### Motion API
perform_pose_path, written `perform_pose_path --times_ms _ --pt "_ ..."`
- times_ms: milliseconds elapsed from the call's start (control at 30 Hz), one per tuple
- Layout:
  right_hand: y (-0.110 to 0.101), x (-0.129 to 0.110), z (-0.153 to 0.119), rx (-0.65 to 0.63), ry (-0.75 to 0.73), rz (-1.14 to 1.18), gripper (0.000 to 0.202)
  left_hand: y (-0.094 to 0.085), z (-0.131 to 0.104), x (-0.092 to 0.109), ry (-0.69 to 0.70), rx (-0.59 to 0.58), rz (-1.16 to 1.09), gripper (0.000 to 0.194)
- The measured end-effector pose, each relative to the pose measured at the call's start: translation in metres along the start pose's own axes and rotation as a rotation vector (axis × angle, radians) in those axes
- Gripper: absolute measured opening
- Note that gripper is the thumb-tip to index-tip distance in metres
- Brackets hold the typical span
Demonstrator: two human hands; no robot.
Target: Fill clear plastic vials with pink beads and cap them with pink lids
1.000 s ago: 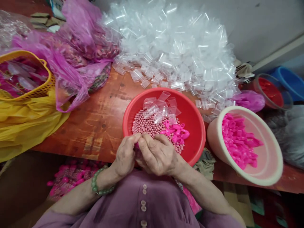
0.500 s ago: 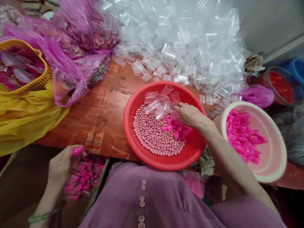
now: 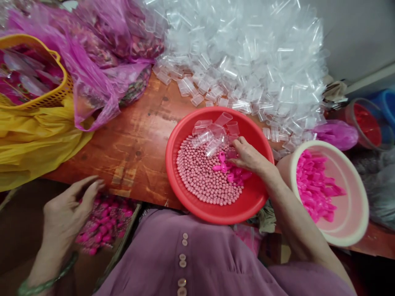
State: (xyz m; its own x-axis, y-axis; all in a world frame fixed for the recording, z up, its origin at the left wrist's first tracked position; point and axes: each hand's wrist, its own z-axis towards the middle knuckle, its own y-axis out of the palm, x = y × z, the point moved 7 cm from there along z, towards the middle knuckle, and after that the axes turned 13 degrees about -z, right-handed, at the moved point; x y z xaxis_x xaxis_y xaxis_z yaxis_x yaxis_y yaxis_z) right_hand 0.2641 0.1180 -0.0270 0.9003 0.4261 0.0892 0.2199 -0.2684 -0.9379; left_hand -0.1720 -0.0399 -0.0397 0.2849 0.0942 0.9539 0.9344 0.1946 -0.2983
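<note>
My left hand (image 3: 66,211) is open, thumb and fingers apart, above a box of pink-capped clear pieces (image 3: 105,224) below the table edge. Inside the red basin (image 3: 173,164), my right hand (image 3: 249,154) has its fingers curled around a short clear plastic tube (image 3: 232,153), partly hidden by them. Bright pink plastic caps (image 3: 236,174) lie under and beside this hand. Many small pink beads (image 3: 206,176) cover the basin's floor to the left. Several loose clear tubes (image 3: 212,131) rest on the beads at the back of the basin.
A large heap of clear tubes (image 3: 247,61) covers the back of the wooden table (image 3: 138,144). To the right, a tilted white tub (image 3: 354,205) holds pink caps. Purple bags (image 3: 101,82), a yellow basket (image 3: 63,88) and a yellow bag (image 3: 37,148) crowd the left.
My left hand has let go of a pink-capped piece over the box and opened. My right hand stays in the basin, its fingers slightly shifted. The view has moved a little.
</note>
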Motion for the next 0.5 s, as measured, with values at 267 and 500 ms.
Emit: perform_pose_path --times_ms 267,500 --pt "-0.014 0.006 -0.013 0.193 0.099 0.893 0.027 0.113 0.026 0.116 0.346 -0.215 -0.010 0.018" --pt "-0.020 -0.025 -0.007 0.171 0.014 0.771 0.015 0.180 0.040 0.138 0.671 -0.277 -0.098 0.021"
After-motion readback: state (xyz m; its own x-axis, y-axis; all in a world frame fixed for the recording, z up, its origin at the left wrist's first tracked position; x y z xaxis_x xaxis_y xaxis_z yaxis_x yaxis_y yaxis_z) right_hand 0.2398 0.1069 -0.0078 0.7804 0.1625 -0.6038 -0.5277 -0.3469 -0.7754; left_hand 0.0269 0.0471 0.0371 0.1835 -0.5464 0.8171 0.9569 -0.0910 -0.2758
